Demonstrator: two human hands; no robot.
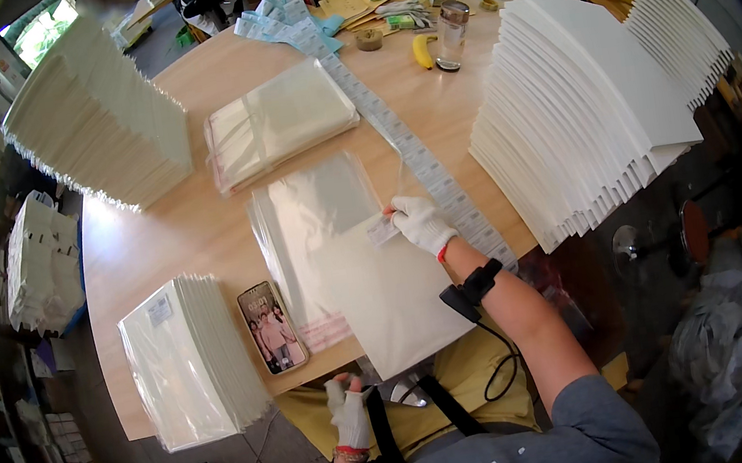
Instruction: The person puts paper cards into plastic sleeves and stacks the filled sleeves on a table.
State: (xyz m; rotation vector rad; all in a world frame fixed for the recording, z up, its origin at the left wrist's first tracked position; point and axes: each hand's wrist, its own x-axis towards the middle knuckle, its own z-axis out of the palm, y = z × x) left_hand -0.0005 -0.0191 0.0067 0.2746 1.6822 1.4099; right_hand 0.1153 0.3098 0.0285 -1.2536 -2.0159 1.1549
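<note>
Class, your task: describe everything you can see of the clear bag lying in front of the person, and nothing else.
The clear bag is a thin, glossy plastic sleeve lying flat on the wooden table, its far end pointing away from the person. A white sheet is partly inside it, sticking out toward the table's near edge. The right hand, in a white glove, rests at the bag's right edge, pinching a small white label there. A phone lies just to its left, and a long label strip runs along its right.
</note>
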